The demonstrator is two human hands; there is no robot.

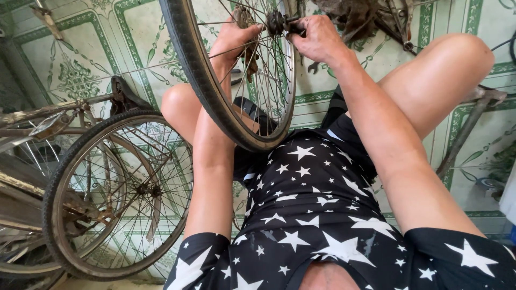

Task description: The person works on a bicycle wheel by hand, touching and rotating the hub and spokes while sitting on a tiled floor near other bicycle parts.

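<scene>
Wheel (236, 102), upright between the knees: hub (277, 21) is gripped from the far side by the left hand (234, 40), fingers curled through the spokes. Axle end beside the hub is pinched shut by the right hand (317, 37). Work at the hub judged unfinished; a second wheel (115, 193) is seen left of the wheel.

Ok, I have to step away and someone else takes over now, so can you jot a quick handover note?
Left hand reaches through the spokes, gripping at the hub of the bicycle wheel. Right hand grips the axle end on the other side. The wheel stands upright between the knees. A second wheel, on an old bicycle, is at the left. Done and left: cannot tell.
</scene>
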